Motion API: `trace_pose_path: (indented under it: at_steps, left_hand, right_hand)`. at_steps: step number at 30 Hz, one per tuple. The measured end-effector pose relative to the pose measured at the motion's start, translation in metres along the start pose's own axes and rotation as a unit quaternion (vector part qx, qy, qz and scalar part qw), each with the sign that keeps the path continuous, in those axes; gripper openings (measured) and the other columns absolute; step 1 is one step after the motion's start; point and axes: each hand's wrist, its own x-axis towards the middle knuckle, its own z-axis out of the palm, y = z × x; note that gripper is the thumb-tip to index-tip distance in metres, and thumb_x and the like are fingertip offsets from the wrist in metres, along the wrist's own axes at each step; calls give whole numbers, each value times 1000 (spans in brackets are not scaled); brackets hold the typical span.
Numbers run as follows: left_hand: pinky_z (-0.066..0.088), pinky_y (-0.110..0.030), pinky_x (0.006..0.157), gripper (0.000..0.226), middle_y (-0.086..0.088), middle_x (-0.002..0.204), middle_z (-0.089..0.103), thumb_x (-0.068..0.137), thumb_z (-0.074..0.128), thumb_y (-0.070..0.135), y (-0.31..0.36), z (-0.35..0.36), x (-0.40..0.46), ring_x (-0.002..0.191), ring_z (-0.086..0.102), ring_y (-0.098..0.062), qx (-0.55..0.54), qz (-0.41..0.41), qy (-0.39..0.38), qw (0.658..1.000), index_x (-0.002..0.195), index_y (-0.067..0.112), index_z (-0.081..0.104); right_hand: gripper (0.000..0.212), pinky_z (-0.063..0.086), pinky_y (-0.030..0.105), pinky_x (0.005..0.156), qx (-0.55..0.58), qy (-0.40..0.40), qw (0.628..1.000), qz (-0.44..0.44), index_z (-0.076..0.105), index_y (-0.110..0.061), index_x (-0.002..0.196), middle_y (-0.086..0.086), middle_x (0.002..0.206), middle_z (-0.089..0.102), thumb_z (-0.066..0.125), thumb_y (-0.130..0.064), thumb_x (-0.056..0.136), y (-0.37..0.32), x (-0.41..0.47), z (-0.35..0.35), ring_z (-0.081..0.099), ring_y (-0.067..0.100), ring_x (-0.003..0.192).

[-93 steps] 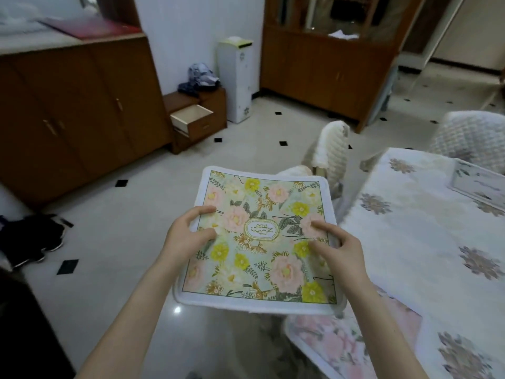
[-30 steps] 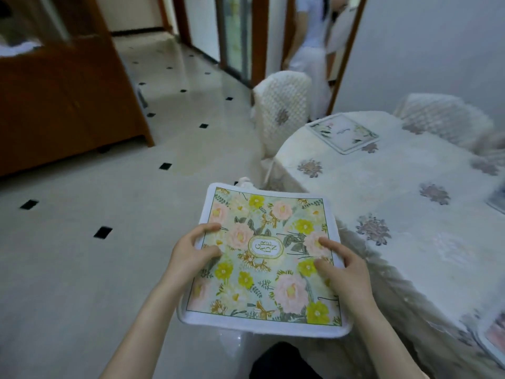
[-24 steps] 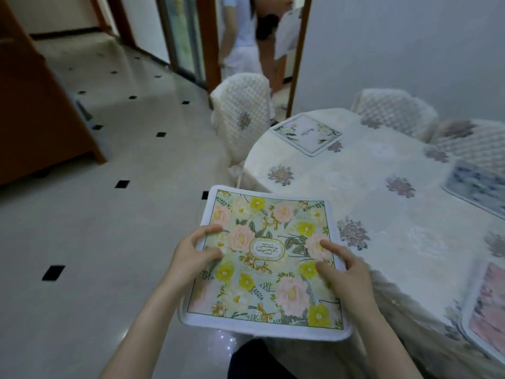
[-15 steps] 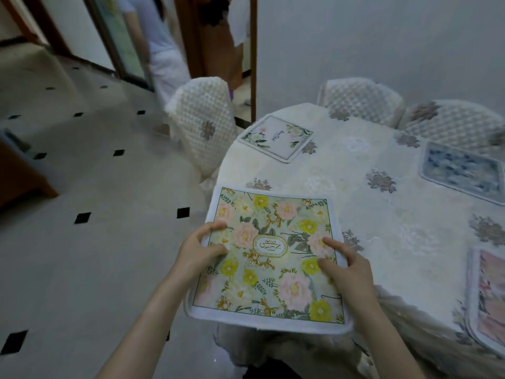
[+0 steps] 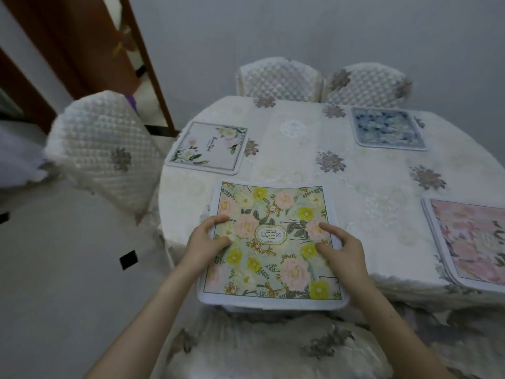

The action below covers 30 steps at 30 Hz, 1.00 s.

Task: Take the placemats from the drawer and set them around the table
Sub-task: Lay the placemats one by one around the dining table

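Observation:
I hold a green floral placemat (image 5: 273,258) with yellow and pink flowers by its two side edges. My left hand (image 5: 207,239) grips its left edge, my right hand (image 5: 338,250) its right edge, thumbs on top. Its far half lies over the near rim of the round table (image 5: 300,165); its near edge hangs past the rim. On the table lie a white placemat with a flower wreath (image 5: 209,147) at the left, a blue floral placemat (image 5: 388,129) at the far right, and a pink floral placemat (image 5: 475,239) at the right edge.
Quilted white chairs stand around the table: one at the left (image 5: 109,149), two at the far side (image 5: 278,77) (image 5: 369,83), and one just below me (image 5: 273,348). A brown door frame (image 5: 82,50) stands at the far left. The tiled floor (image 5: 68,269) lies to the left.
I have turned right and come up to the table. The green placemat, carried in front of me over the floor, now reaches over the table's near rim. The grip is unchanged.

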Motion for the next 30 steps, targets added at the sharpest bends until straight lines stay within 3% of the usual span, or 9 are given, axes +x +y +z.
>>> trace_pose_path:
  at_steps: [4, 8, 14, 16, 18, 21, 24, 27, 30]
  left_hand:
    - [47, -10, 65, 48, 7, 125, 55, 80, 66, 3, -9, 11, 77, 91, 60, -6, 42, 34, -51, 997, 121, 26, 59]
    - [46, -9, 59, 48, 4, 122, 56, 82, 65, 4, -31, 27, 137, 80, 59, 1, 71, 36, -82, 993, 124, 24, 56]
    - [55, -39, 83, 48, 1, 124, 59, 80, 68, 12, -68, 39, 181, 95, 63, -18, 107, 47, -88, 989, 121, 32, 56]
    - [54, -33, 81, 48, 1, 123, 58, 80, 67, 14, -75, 45, 188, 94, 61, -14, 116, 56, -79, 989, 123, 33, 54]
    - [41, -9, 69, 49, 0, 118, 52, 83, 65, 14, -81, 52, 191, 84, 53, -5, 146, 68, -66, 985, 128, 29, 51]
    - [29, -8, 69, 50, -2, 113, 34, 87, 61, 18, -90, 58, 186, 79, 36, -1, 201, 80, -43, 975, 134, 24, 47]
    - [24, -36, 107, 49, -7, 134, 32, 91, 50, 35, -109, 63, 184, 121, 28, -18, 324, 143, 17, 935, 139, 28, 43]
    - [3, -46, 115, 56, -2, 159, 17, 97, 23, 45, -132, 70, 186, 146, 11, -25, 456, 203, 25, 866, 151, 27, 23]
    - [1, -46, 117, 57, 1, 159, 13, 99, 18, 44, -141, 73, 190, 147, 7, -21, 478, 224, 18, 849, 152, 23, 16]
  right_hand:
    - [43, 58, 35, 79, -25, 60, 998, 23, 64, -19, 120, 2, 124, 62, 65, -2, 81, 10, 50, 28, 65, 20, 91]
    - [42, 52, 28, 51, -80, 92, 992, 38, 63, -22, 120, 0, 119, 63, 64, -7, 81, 31, 92, 53, 55, 18, 51]
    - [42, 43, 12, 42, -116, 87, 989, 31, 62, -20, 121, 1, 124, 60, 66, -6, 81, 65, 130, 73, 53, 11, 48]
    - [43, 42, 8, 44, -118, 92, 988, 20, 61, -18, 122, -1, 122, 59, 65, -5, 82, 71, 136, 75, 56, 3, 51]
    - [44, 44, 9, 54, -128, 88, 988, 8, 60, -16, 124, -2, 119, 59, 64, -4, 82, 78, 141, 77, 59, -3, 64]
    - [46, 45, 27, 76, -231, 100, 967, -31, 58, -19, 126, 3, 109, 61, 63, -14, 81, 93, 145, 81, 56, 18, 96]
    - [42, 37, 33, 81, -348, 127, 928, -33, 57, -20, 128, 11, 105, 46, 56, -22, 86, 108, 140, 90, 39, 26, 101]
    - [48, 28, 46, 106, -474, 166, 862, -69, 49, -21, 137, 23, 138, 42, 36, -36, 94, 131, 133, 96, 32, 35, 128]
    - [55, 12, 43, 117, -498, 126, 853, -86, 36, -18, 146, 10, 152, 33, 23, -39, 97, 148, 136, 96, 24, 29, 143]
